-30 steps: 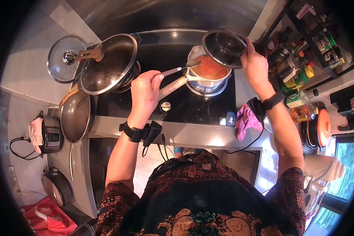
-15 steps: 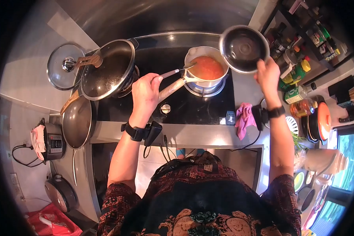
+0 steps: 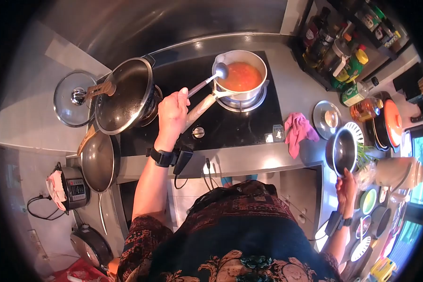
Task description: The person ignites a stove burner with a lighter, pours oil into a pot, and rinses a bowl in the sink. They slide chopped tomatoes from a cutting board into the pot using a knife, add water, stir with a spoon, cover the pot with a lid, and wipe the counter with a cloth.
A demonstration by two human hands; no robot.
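Note:
My left hand (image 3: 173, 114) is closed around the handle of a ladle (image 3: 221, 71), whose bowl is over the near-left rim of a white saucepan (image 3: 264, 84). Orange-red soup (image 3: 243, 77) fills the lower part of that pan, which sits on the right burner. The pan's wooden handle (image 3: 201, 112) runs down beside my left hand. Off to the right, my right hand (image 3: 346, 189) grips the edge of a metal bowl (image 3: 341, 151) with a dark inside. The bowl is tilted and overlaps a white slotted rack and some green stalks in this view.
A wok (image 3: 124, 96) stands on the left burner, with a glass lid (image 3: 70, 105) beyond it and a frying pan (image 3: 98, 160) nearer. Right of the stove lie a pink cloth (image 3: 300, 134) and another glass lid (image 3: 325, 117). Bottles (image 3: 355, 66) and an orange-lidded pot (image 3: 391, 117) line the right side.
My right hand has carried the bowl from beside the saucepan down and right to the side counter. The ladle's head has lifted out of the soup to the rim. The view has turned right.

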